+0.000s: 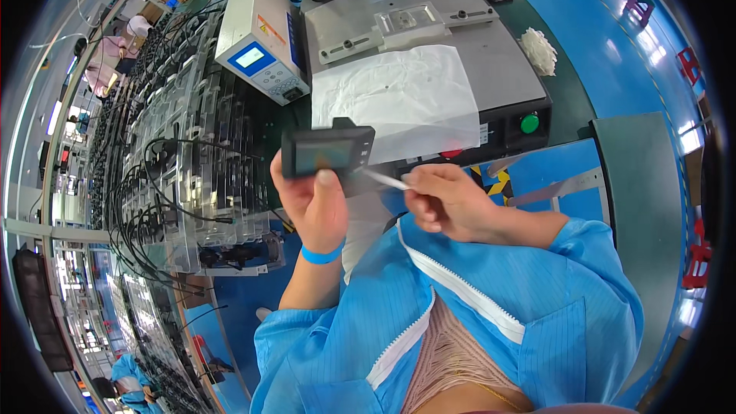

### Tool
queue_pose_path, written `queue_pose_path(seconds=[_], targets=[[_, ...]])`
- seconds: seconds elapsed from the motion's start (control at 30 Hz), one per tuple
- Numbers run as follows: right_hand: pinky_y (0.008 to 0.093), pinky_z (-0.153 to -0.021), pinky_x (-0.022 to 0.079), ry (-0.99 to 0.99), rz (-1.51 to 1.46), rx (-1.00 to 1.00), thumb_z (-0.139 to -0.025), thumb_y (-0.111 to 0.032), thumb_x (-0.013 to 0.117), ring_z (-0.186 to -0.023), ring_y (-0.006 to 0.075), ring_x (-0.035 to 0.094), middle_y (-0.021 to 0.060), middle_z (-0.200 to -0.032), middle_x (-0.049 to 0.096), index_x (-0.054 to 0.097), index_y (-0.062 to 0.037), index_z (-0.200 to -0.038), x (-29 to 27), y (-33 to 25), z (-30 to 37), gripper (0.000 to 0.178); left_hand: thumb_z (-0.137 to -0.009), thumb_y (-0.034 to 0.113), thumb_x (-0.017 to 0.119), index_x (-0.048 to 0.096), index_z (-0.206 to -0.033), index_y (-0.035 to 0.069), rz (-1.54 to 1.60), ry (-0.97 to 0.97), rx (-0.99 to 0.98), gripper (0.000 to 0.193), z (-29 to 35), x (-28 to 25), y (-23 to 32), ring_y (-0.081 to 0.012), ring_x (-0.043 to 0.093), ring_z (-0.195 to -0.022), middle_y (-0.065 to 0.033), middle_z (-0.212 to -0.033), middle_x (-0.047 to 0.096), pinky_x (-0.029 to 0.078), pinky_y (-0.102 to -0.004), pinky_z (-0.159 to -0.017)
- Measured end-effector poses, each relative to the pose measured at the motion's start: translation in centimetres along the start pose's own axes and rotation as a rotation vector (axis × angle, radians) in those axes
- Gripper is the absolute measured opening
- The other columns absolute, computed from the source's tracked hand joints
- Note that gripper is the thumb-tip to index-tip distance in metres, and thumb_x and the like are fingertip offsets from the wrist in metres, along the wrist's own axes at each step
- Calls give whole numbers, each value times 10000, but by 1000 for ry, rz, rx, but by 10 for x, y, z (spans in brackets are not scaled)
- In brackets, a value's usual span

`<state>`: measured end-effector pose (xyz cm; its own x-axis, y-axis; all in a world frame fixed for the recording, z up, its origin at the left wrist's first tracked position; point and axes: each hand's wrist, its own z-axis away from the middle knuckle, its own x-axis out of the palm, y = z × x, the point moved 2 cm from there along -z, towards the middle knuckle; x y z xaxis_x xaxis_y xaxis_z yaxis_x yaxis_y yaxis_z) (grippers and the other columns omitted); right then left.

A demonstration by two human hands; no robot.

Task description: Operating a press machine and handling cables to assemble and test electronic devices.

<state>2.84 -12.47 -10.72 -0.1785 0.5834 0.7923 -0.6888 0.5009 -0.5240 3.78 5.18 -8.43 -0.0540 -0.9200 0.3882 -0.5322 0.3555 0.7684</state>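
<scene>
My left hand [316, 211] is closed around a small black device with a screen [326, 155]. Its thumb presses on the lower edge, and the screen is tilted up toward me. A few small buttons show beside the screen, and a short block sticks up from the top edge. In my right hand [452, 201] a thin white stick [387, 180] is pinched between thumb and fingers. The stick's far tip points at the device's lower right corner; whether it touches, I cannot tell. Both hands are in front of the machine's near edge.
A white sheet [399, 100] covers part of the grey machine plate [502, 69]. Behind it lies a metal fixture [406, 23]. A control box [264, 38] stands left, beside racks of black cables [184, 146]. A green button [529, 123] is on the machine front; a white bundle [539, 52] lies right.
</scene>
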Motion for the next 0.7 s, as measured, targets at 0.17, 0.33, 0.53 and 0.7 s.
queue_pose_path(seconds=[0.17, 0.33, 0.53, 0.7], targets=[[232, -410, 381, 47, 301, -350, -931, -127, 492, -453, 116, 445, 65, -591, 517, 551, -34, -809, -5, -27, 16, 164, -882, 41, 553, 437, -1221, 69, 28, 126, -113, 359, 0, -11, -2, -133, 459, -707, -81, -956, 543, 403, -261, -635], [194, -509, 399, 588, 1007, -1046, -887, -42, 502, -526, 88, 469, 25, -631, 532, 606, 2, -857, -32, -120, 33, 117, -916, 85, 527, 427, -1247, 52, 112, 227, -265, 347, -1, -19, 7, -82, 393, -603, -45, -863, 531, 345, -211, -539], [288, -602, 447, 1187, 1948, -1416, -826, -127, 596, -662, 197, 565, 5, -842, 629, 659, -88, -904, -144, -252, 46, 107, -934, 157, 516, 335, -1360, 17, 400, 110, -516, 484, 1, -10, 18, -26, 332, -543, -17, -809, 533, 270, -167, -458], [339, -702, 457, 1187, 2448, -987, -828, -139, 573, -826, 244, 573, 3, -906, 595, 640, -98, -893, -177, -258, 33, 103, -947, 200, 499, 320, -1382, 27, 335, 38, -537, 502, 10, -8, 4, -22, 317, -544, -56, -961, 570, 267, -155, -436]])
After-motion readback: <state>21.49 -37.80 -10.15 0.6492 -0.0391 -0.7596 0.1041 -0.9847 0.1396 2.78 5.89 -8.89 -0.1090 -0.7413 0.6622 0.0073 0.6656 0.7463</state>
